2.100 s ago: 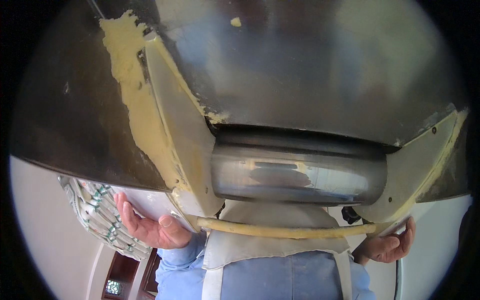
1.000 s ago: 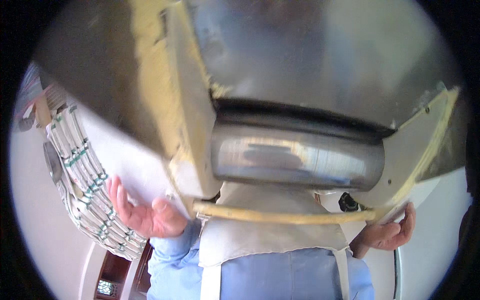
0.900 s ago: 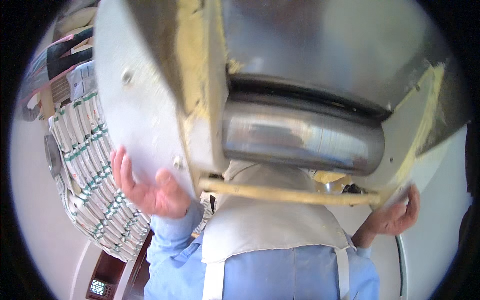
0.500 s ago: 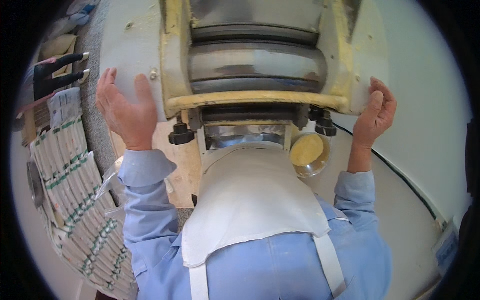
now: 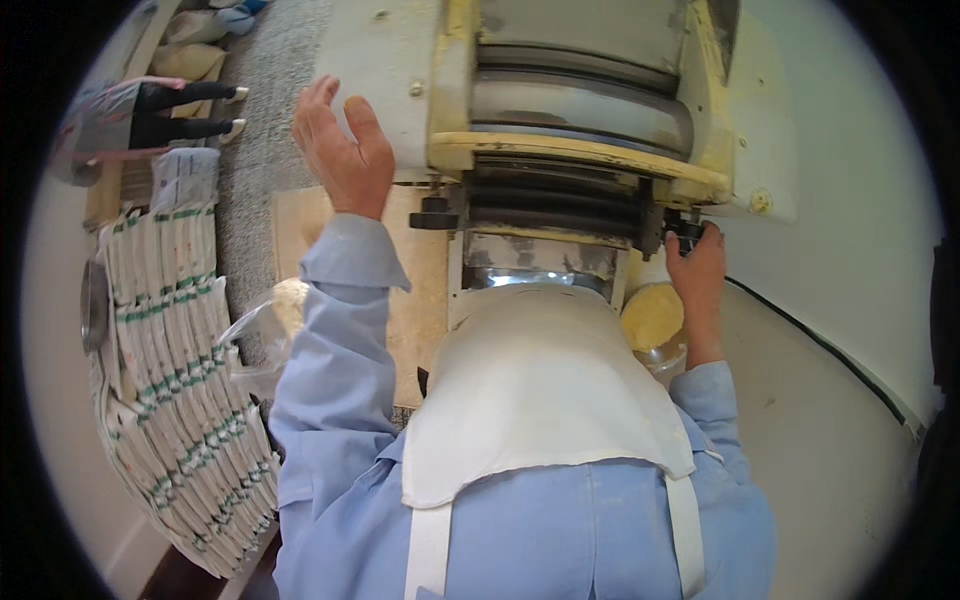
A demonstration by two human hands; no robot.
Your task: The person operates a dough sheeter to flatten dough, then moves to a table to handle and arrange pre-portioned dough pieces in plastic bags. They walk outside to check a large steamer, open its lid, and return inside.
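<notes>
A white dough-roller machine (image 5: 385, 60) with metal rollers (image 5: 580, 103) and a yellow-coated front bar (image 5: 590, 149) stands in front of me. My left hand (image 5: 345, 155) is open beside its left housing, thumb and fingers raised and stretched; whether they touch the panel I cannot tell. Low on the machine's right side, my right hand (image 5: 699, 275) is closed around a black knob (image 5: 686, 232). A matching black knob (image 5: 433, 214) on the left stands free. Close to my right wrist is a clear bowl with a yellow doughy or floury mass (image 5: 653, 317).
Stacked white sacks with green bands (image 5: 165, 330) fill the left side. A person in dark trousers (image 5: 165, 115) stands at the far left. A wooden board (image 5: 415, 290) and a plastic bag (image 5: 262, 335) lie by my left arm. A dark cable (image 5: 820, 345) runs along the right wall.
My right hand has moved from beside the machine's right panel down to the black knob and closed on it. My left hand stays raised and open. The whole view has shifted.
</notes>
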